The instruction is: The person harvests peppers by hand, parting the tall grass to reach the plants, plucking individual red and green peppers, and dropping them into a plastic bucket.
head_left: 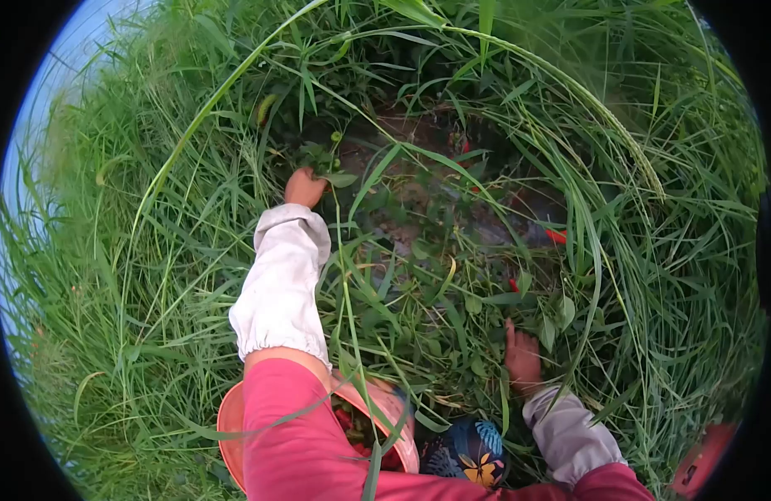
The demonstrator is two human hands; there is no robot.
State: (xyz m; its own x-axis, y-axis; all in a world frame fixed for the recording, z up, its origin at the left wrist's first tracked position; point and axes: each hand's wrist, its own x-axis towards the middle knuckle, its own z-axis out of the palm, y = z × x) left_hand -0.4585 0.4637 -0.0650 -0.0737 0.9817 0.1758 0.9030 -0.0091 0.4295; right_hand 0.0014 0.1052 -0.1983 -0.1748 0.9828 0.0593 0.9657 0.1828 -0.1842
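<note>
My left hand [305, 188] reaches into the greenery at the upper left, fingers curled against a leafy plant [318, 159] with small green buds or fruit. Leaves cover the fingertips, so what they grip cannot be made out. Lower right, my right hand [523, 361] has its index finger stretched out over the foliage and holds nothing visible. Just beyond that finger hangs a small red chili pepper [513, 285]. A longer red chili pepper [556, 236] lies farther up and right. Below my left forearm stands an orange bucket [232, 422] with red and some green produce inside.
Tall grass [151, 275] surrounds the patch, and long blades arch across the view. Dark ground covering [402, 225] shows between plants. More red bits [465, 146] sit farther back. Floral dark cloth [465, 455] is beside the bucket; a red object [704, 459] lies lower right.
</note>
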